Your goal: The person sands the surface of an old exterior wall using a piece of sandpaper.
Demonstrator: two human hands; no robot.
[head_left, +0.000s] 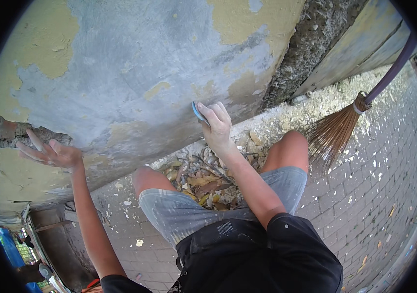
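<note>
My right hand (218, 128) is closed around a thin, flat blue piece (199, 114), its edge at the wall's lower part. Most of that piece is hidden by my fingers, so its exact kind does not show. Pale dust coats the fingers. The wall (120, 73) has peeling yellow paint with bare grey plaster between the patches. Off to the left, my left hand (52, 152) is open, fingers spread, beside a broken strip of exposed brick (10, 131). Nothing is in it; whether it presses on the wall I cannot tell.
Dry leaves (208, 185) and twigs lie between my knees along the wall's foot. A straw broom (340, 124) with a purple handle stands at the right. Paint flakes litter the brick paving (364, 195). A rough concrete strip (311, 44) runs up the wall. A worn brown frame-like object (54, 234) sits lower left.
</note>
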